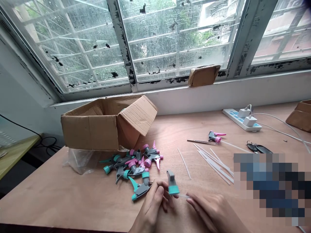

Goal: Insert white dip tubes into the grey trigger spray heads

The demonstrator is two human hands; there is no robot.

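Note:
At the front of the table, my left hand (155, 202) is closed around a grey and teal spray trigger head (173, 187), its teal collar facing me and the right. My right hand (210, 207) pinches a thin white dip tube (183, 195) between thumb and fingers. The tube's far end meets the collar; how deep it sits inside cannot be made out. Just left of my left hand lies a pile of several spray trigger heads (132, 165), grey with pink or teal parts. Several loose tubes (213, 163) lie beyond my right hand.
An open cardboard box (88, 132) stands behind the pile, with a clear plastic bag (81, 160) beside it. A pink spray trigger head (214, 137) with a tube, a metal rod (202, 141), keys (259, 148) and a power strip (243, 121) lie right. A blurred patch covers the right front.

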